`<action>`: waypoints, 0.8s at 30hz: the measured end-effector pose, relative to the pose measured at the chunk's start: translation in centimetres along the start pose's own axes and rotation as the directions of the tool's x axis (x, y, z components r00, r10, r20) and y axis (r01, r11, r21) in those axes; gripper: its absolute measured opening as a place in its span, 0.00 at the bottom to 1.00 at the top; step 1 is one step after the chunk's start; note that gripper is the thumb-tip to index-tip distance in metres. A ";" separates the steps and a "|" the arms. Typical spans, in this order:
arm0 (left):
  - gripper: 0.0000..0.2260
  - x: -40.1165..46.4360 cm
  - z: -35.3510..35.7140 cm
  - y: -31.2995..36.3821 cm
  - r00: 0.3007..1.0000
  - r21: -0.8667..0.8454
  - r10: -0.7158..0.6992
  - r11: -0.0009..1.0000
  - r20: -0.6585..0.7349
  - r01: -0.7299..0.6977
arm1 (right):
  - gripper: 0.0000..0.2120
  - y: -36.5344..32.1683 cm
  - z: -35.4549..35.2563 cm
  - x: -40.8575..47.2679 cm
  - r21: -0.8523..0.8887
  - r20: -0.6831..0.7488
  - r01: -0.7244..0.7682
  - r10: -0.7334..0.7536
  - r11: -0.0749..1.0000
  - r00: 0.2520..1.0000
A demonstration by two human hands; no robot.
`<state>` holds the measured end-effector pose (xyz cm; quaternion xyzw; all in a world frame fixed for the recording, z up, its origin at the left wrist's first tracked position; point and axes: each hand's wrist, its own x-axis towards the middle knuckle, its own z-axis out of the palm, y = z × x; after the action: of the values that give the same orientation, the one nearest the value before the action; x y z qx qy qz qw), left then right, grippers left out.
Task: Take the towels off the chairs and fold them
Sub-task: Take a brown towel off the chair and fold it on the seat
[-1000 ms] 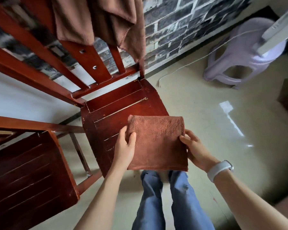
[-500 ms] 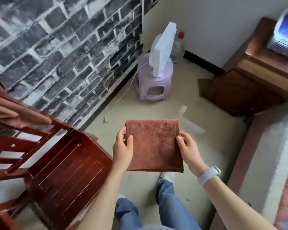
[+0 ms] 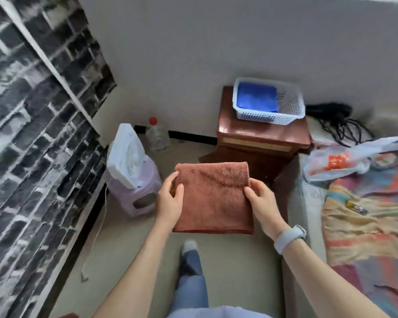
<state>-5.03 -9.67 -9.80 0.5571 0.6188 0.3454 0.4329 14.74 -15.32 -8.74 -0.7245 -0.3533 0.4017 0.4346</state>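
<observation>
Left hand [image 3: 169, 203] and right hand [image 3: 263, 203] each grip the folded brown towel [image 3: 213, 198]; no readable writing.

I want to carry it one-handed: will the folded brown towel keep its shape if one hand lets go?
Probably not fully. The folded brown towel is soft pile cloth, so it likely droops on the unsupported side. The left hand and right hand grip opposite edges, which seems to keep it flat. It looks light and unlikely to slip.

Folded brown towel [image 3: 213, 198] between both hands
</observation>
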 end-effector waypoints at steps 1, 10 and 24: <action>0.16 1.9 1.0 0.8 1.000 -0.024 0.013 1.000 0.022 -0.012 | 0.14 -0.3 -0.6 1.7 0.018 -0.026 -0.005 0.005 1.000 1.000; 0.16 18.9 9.5 8.0 0.978 -0.086 0.005 0.996 0.209 0.013 | 0.15 -4.7 -4.2 17.4 0.119 -0.211 -0.030 0.054 0.992 0.976; 0.18 37.5 28.3 16.3 0.946 0.054 -0.078 0.996 0.314 0.064 | 0.16 -5.0 -13.6 41.9 0.035 -0.215 -0.109 0.114 0.993 0.970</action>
<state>27.23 28.09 -11.60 0.5918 0.5683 0.2226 0.5266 43.93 17.91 -11.60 -0.7777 -0.2577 0.3482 0.4556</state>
